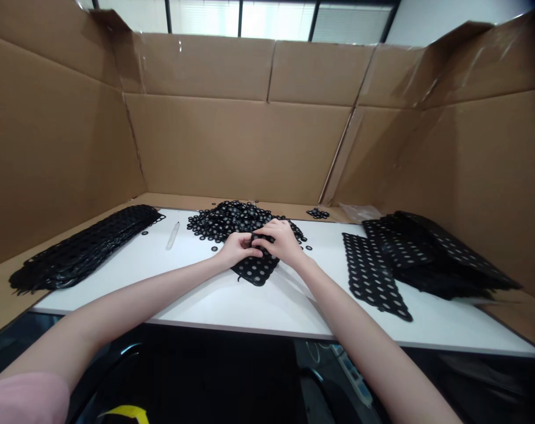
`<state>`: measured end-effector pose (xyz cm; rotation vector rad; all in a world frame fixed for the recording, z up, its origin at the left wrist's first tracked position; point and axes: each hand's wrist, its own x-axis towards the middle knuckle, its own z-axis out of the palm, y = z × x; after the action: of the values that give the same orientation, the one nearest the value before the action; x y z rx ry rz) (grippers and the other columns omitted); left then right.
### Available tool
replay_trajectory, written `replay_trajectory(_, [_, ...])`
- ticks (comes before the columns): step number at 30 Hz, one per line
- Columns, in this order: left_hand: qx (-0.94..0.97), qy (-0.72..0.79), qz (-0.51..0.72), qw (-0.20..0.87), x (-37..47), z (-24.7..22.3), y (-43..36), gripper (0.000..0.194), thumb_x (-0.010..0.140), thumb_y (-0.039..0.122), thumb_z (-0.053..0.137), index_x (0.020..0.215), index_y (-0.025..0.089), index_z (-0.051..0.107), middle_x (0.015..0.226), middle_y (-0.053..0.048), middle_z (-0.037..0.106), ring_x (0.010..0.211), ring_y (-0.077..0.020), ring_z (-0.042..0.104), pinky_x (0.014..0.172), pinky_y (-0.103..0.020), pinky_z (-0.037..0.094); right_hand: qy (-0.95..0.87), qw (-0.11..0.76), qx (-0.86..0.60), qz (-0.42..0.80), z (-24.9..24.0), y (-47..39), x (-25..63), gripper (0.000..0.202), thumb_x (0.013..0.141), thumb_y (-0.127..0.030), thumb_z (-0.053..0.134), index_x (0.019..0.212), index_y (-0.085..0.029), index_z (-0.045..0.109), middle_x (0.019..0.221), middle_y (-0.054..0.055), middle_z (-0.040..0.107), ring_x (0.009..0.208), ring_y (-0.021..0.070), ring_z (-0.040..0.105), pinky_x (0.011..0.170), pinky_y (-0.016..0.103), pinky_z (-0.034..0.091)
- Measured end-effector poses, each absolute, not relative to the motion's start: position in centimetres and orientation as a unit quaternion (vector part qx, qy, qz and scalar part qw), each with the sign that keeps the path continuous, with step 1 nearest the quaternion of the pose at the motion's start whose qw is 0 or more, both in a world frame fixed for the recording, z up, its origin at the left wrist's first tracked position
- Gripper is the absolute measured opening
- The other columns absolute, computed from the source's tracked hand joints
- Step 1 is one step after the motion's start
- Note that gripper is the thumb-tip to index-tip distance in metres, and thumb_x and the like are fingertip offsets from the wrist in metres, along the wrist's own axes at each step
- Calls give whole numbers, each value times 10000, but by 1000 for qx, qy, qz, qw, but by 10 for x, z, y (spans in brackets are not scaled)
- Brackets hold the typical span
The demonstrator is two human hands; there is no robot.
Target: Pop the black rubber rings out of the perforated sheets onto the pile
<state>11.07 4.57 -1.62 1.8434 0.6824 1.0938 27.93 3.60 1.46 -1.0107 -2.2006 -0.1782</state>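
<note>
Brown cardboard walls (241, 147) close in the far side and both flanks of a white bench (223, 309), making a three-sided bay. Next in size come two black stacks: a spotted, fanned-out right-hand stack (430, 259), and a long left-hand stack (90, 250) lying aslant with ragged ends. Between them, towards the back, spreads a heap of black rings (227, 221). A single spotted strip (375, 280) lies flat just beside the right-hand stack.

Front and centre, close before the heap, is the black spotted sheet (255, 271) being worked on, its lower corner pointing at the person. The left hand (235, 250) pinches it from one side; the right hand (282, 240) reaches over its top with bent fingers and thumb, also gripping. What sits between the fingertips is hidden. The step in hand looks like close fingertip work at the sheet's upper part; the next move probably calls for one hand to steady it while the other presses or picks precisely.

Crumpled clear plastic (359, 213) lies at the back right, a small ring cluster (318, 213) near it, and a slim translucent tube (172, 235) to the left. The heap crowds the fingers, and stray rings (309, 248) could catch underneath.
</note>
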Motion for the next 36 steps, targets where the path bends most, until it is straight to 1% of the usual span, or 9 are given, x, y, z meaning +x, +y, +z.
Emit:
replay_trajectory(3, [757,275,446,391,111,-14,44,218,644,315,707,684,121,616,620,20,574,612,-120,509,604,-234,384,-860,329,-378,-97,15,34,278,188,842,-353,539,898,-241,680,850,34,693,860,196,519,819,374,270])
replay_trajectory(6, [759,286,449,374,111,-14,44,251,702,352,646,611,126,584,553,33,517,550,-101,449,547,-225,333,-871,308,-368,-105,15,31,277,237,891,-330,454,898,-233,670,834,40,692,861,196,511,828,381,257])
replay_trajectory(10, [759,302,448,363,111,-16,46,320,706,388,628,542,135,522,492,51,417,501,-81,361,497,-222,264,-876,292,-370,-98,15,28,275,301,920,-319,386,826,-222,655,778,35,687,836,185,507,825,379,248])
replay_trajectory(18, [760,294,442,376,110,-13,46,396,688,409,639,473,144,440,461,61,332,475,-69,293,480,-230,217,-869,295,-393,-56,10,30,273,357,926,-310,363,704,-201,621,736,21,661,808,161,527,830,366,242])
replay_trajectory(20, [760,288,435,386,109,-13,45,357,684,396,649,498,135,492,468,55,377,484,-72,323,490,-228,238,-857,314,-407,-40,7,34,273,378,928,-315,352,687,-195,618,727,21,646,793,152,537,830,363,250])
replay_trajectory(23, [754,271,426,419,109,-13,43,256,684,362,661,644,114,616,551,30,519,536,-90,417,541,-227,305,-837,348,-422,-17,5,39,274,412,931,-327,338,670,-190,626,713,23,632,765,145,550,824,359,276])
replay_trajectory(25, [736,267,432,448,109,-13,43,242,679,345,673,709,106,644,598,16,571,566,-98,460,571,-228,334,-838,350,-418,3,6,41,277,407,925,-341,351,683,-197,646,711,28,635,757,152,551,801,352,307])
replay_trajectory(31, [693,236,442,518,108,-16,46,255,668,325,702,796,108,662,725,-13,643,659,-119,539,647,-233,376,-864,336,-372,48,13,40,287,259,832,-410,529,953,-242,683,867,47,680,811,193,545,754,344,381])
replay_trajectory(36, [709,249,428,501,106,-18,49,281,607,301,754,795,109,672,704,-5,643,651,-122,541,633,-233,374,-876,301,-377,12,11,39,286,265,889,-365,450,897,-244,685,827,43,670,817,179,546,807,365,332])
